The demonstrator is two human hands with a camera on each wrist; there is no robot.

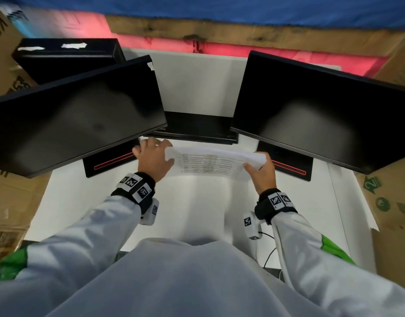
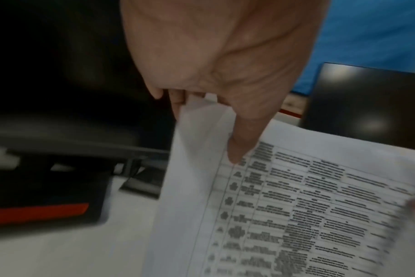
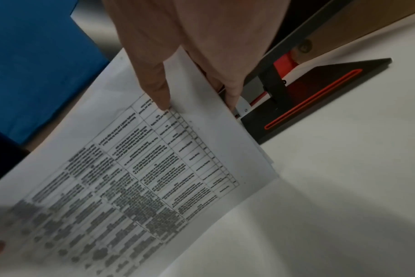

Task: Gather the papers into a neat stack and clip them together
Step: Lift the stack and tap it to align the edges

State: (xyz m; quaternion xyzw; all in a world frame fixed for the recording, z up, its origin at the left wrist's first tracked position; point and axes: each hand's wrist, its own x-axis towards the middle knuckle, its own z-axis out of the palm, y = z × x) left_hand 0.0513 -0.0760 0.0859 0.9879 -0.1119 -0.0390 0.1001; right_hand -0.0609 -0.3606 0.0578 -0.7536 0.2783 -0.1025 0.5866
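A sheaf of white printed papers (image 1: 208, 162), covered with a grid of small dark text, is held in the middle of the head view, lifted above a white tabletop (image 1: 197, 207). Its left edge is gripped by the left hand (image 1: 154, 156), with the thumb laid on the printed face and the fingers curled behind, as seen in the left wrist view. Its right edge is pinched by the right hand (image 1: 262, 171), thumb on top and fingers underneath. In the right wrist view the sheet edges are seen slightly staggered at the lower corner. Two black flat monitors, one at the left (image 1: 78, 115) and one at the right (image 1: 322, 110) of the frame, are seen flanking the papers, each on a black base with a red stripe. A closed black laptop (image 1: 197, 129) is seen just beyond the papers.
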